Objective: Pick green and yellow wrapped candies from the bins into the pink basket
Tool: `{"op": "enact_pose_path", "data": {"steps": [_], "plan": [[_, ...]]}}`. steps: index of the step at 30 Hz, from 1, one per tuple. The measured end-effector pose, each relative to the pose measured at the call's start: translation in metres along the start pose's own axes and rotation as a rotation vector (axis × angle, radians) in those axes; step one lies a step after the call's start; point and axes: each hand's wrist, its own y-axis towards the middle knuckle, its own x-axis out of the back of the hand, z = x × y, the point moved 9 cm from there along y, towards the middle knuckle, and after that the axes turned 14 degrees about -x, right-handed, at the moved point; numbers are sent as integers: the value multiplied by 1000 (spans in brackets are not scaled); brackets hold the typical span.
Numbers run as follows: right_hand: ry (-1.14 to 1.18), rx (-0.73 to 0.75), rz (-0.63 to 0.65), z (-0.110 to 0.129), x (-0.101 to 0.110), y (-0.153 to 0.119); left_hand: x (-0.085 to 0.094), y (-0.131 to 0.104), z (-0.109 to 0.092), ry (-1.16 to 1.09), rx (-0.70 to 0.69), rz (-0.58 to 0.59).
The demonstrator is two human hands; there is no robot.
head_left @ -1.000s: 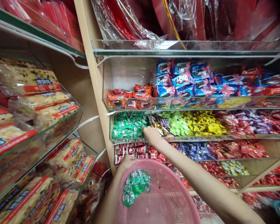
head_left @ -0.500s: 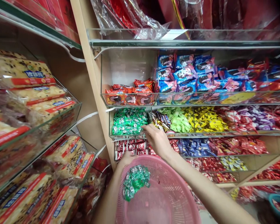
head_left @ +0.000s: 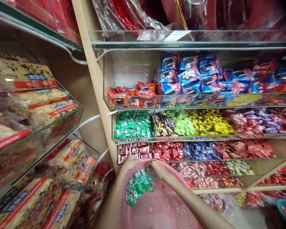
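Observation:
A pink plastic basket (head_left: 186,206) with mesh walls is tilted so that its inside faces me. My left hand (head_left: 131,163) is closed on its far rim, towards the left. At the same rim, further right, my right hand (head_left: 157,169) has its fingers curled against the edge; the fingertips are partly hidden. Just below the hands, a small heap of green-wrapped candies (head_left: 139,187) lies in the left part of the basket. More green-wrapped candies (head_left: 133,124) fill the left compartment of the shelf ahead.
Right of the green candies are brown-wrapped bars (head_left: 165,124), light green candies (head_left: 184,124) and yellow candies (head_left: 211,122). Red packets (head_left: 168,151) lie below, blue snack packs (head_left: 188,74) above. Bagged pastries (head_left: 26,74) crowd the left shelves. Glass edges (head_left: 193,138) front the shelves.
My right hand has come down from in front of the green candy compartment to the basket's far rim. My left hand and the basket have hardly moved.

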Motion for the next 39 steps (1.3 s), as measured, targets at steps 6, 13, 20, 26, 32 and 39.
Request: {"op": "enact_pose_path", "data": {"steps": [6, 13, 20, 26, 32, 39], "plan": [[-124, -55, -27, 0, -9, 5, 2, -2, -5, 1, -1, -7], [-294, -37, -65, 13, -15, 1, 3, -6, -14, -18, 15, 11], [-415, -32, -78, 18, -26, 0, 3, -4, -8, -20, -4, 1], [-453, -44, -107, 17, -26, -4, 4, -4, -10, 27, 0, 11], [-443, -28, -115, 19, -24, -5, 5, -5, -12, 56, 6, 22], [-476, -59, -128, 21, -14, -10, 3, 0, -3, 27, -21, -14]]}}
